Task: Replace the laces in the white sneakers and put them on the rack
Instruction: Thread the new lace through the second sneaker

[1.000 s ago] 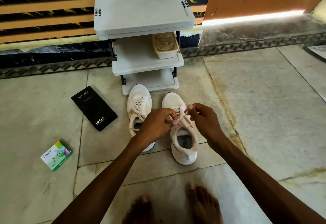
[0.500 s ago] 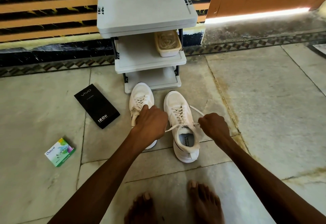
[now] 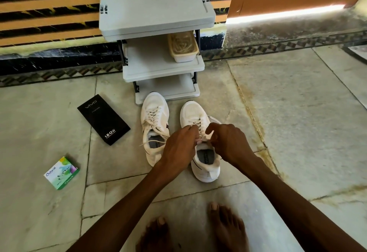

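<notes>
Left hand (image 3: 179, 148) and right hand (image 3: 228, 142) pinching lace (image 3: 202, 139) over right sneaker (image 3: 200, 132), left sneaker (image 3: 155, 120) beside it on floor (image 3: 297, 112), before rack (image 3: 156, 9).

Tile floor (image 3: 297, 132): rack (image 3: 158, 67), 2 white sneakers (image 3: 155, 110), blk box (image 3: 103, 119), grn box (image 3: 61, 173); bare feet (image 3: 228, 230).

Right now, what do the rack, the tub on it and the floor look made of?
The rack: matte grey plastic shelves, going by the moulded edges; dark posts, metal or plastic, unclear. The tub: pale plastic, judging by its thin rim and smooth walls. The floor: polished stone tiles, probably marble, from the veining, sheen and joints.
</notes>
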Action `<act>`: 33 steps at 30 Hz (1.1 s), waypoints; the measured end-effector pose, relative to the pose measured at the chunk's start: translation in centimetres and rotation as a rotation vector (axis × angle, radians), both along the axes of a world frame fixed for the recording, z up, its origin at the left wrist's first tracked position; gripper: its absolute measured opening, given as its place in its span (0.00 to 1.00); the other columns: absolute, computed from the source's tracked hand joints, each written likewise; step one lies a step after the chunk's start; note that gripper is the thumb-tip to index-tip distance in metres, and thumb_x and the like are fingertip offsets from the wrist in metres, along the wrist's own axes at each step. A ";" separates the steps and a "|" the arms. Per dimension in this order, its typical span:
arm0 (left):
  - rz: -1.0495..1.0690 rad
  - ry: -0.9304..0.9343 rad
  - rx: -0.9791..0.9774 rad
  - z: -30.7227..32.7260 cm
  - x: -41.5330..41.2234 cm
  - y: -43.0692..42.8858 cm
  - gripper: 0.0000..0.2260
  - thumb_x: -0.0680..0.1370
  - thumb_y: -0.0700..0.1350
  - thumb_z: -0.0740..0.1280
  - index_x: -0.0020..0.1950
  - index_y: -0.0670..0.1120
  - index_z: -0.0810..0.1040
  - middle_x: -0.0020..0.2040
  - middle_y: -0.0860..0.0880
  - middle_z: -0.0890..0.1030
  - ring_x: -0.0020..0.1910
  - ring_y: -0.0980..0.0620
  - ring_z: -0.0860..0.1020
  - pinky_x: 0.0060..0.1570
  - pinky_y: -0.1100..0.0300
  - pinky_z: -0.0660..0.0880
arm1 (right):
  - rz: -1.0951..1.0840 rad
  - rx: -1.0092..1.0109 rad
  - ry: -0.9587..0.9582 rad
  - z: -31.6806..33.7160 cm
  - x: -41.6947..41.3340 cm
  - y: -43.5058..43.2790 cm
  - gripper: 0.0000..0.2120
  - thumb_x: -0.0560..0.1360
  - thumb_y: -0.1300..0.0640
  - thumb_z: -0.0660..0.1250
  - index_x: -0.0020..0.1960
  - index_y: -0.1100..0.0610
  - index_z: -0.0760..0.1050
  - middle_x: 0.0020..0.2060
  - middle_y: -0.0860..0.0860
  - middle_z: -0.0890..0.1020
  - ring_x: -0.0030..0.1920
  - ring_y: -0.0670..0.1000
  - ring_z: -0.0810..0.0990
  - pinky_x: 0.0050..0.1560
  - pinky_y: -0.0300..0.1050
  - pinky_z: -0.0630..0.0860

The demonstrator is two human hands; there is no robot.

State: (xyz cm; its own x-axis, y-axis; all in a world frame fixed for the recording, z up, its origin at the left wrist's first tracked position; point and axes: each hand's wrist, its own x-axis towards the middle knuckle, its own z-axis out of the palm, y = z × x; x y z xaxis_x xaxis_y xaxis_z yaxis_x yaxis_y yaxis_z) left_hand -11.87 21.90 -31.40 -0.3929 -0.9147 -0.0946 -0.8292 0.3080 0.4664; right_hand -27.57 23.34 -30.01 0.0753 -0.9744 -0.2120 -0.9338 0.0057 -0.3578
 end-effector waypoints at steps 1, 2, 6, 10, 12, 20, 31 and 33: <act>0.002 0.012 0.002 0.2 0.0 0.0 0.05 0.78 0.42 0.69 0.51 0.46 0.74 0.51 0.49 0.79 0.48 0.48 0.78 0.41 0.58 0.70 | 0.002 0.001 -0.008 0.1 -0.2 -0.1 0.16 0.73 0.63 0.69 0.60 0.51 0.76 0.47 0.48 0.84 0.49 0.52 0.82 0.44 0.45 0.77; 0.004 0.020 -0.002 0.3 0.0 0.1 0.05 0.77 0.41 0.69 0.51 0.47 0.75 0.51 0.49 0.79 0.48 0.48 0.78 0.41 0.59 0.69 | 0.013 0.008 -0.016 0.2 -0.3 -0.1 0.17 0.73 0.63 0.70 0.59 0.51 0.76 0.46 0.48 0.84 0.48 0.52 0.82 0.43 0.45 0.77; 0.003 -0.044 -0.054 1.0 -0.3 0.4 0.09 0.75 0.40 0.70 0.54 0.46 0.77 0.52 0.49 0.79 0.51 0.49 0.77 0.42 0.62 0.67 | 0.018 0.017 0.047 0.3 -0.4 -0.1 0.16 0.70 0.62 0.71 0.56 0.49 0.78 0.48 0.46 0.84 0.50 0.52 0.81 0.45 0.48 0.78; -0.018 -0.194 -0.117 1.0 -0.3 0.4 0.13 0.75 0.44 0.70 0.59 0.47 0.76 0.55 0.48 0.79 0.58 0.47 0.74 0.46 0.58 0.71 | 0.015 -0.029 0.144 -0.2 -0.2 -0.2 0.14 0.70 0.60 0.70 0.54 0.49 0.79 0.48 0.48 0.83 0.52 0.53 0.79 0.43 0.45 0.75; -0.038 -0.225 -0.104 1.0 -0.2 0.3 0.13 0.76 0.46 0.69 0.61 0.47 0.75 0.56 0.48 0.79 0.58 0.47 0.75 0.49 0.57 0.73 | 0.053 -0.024 0.194 -0.2 -0.1 -0.2 0.15 0.71 0.59 0.70 0.57 0.51 0.78 0.49 0.50 0.82 0.53 0.53 0.77 0.42 0.44 0.70; -0.007 0.304 0.388 2.1 3.0 -1.3 0.12 0.80 0.39 0.63 0.39 0.50 0.78 0.40 0.58 0.78 0.41 0.59 0.76 0.44 0.64 0.69 | 0.128 0.226 -0.009 1.3 -2.7 -1.0 0.13 0.76 0.62 0.62 0.43 0.44 0.78 0.46 0.47 0.82 0.52 0.52 0.78 0.53 0.49 0.75; 0.483 1.079 0.542 1.5 0.5 -1.1 0.05 0.80 0.45 0.66 0.50 0.48 0.83 0.47 0.53 0.86 0.48 0.60 0.82 0.47 0.66 0.75 | -0.292 0.071 -0.948 1.6 -1.6 -0.4 0.09 0.80 0.58 0.64 0.48 0.58 0.83 0.47 0.53 0.85 0.51 0.51 0.82 0.58 0.51 0.76; 0.491 1.117 0.575 1.2 0.6 -1.2 0.05 0.79 0.44 0.67 0.52 0.47 0.83 0.49 0.52 0.86 0.49 0.59 0.82 0.46 0.65 0.76 | -0.320 0.031 -1.046 0.9 -1.3 -0.1 0.09 0.80 0.59 0.65 0.51 0.61 0.82 0.48 0.54 0.85 0.50 0.52 0.83 0.57 0.48 0.77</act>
